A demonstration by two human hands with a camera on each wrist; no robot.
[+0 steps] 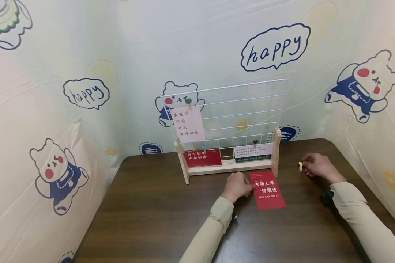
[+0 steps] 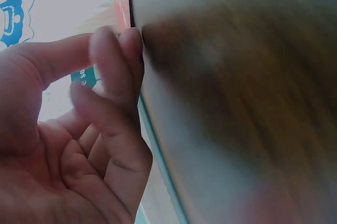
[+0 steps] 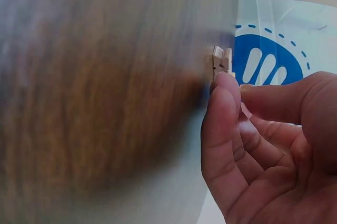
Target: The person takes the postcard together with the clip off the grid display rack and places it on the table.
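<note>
Apparently it's clip-readying: the left hand (image 1: 238, 185) pinches the red card (image 1: 270, 200) before the rack (image 1: 230, 168), the right hand (image 1: 320, 168) pinches a clip (image 1: 300, 167); next probably calls for raising card to rack.

Long, plain, pale beige sleeves cover both arms: the left sleeve (image 1: 205, 235), between the tabletop's (image 1: 145, 204) side edges, ends in a creased left cuff (image 1: 222, 211) below the bare left hand (image 1: 237, 186). The right sleeve (image 1: 372, 223), nearer the tabletop's right edge, has a loose right cuff (image 1: 349, 193) below the bare right hand (image 1: 320, 168). A small black piece (image 1: 327, 197), its details unclear, sits beside that cuff.
</note>
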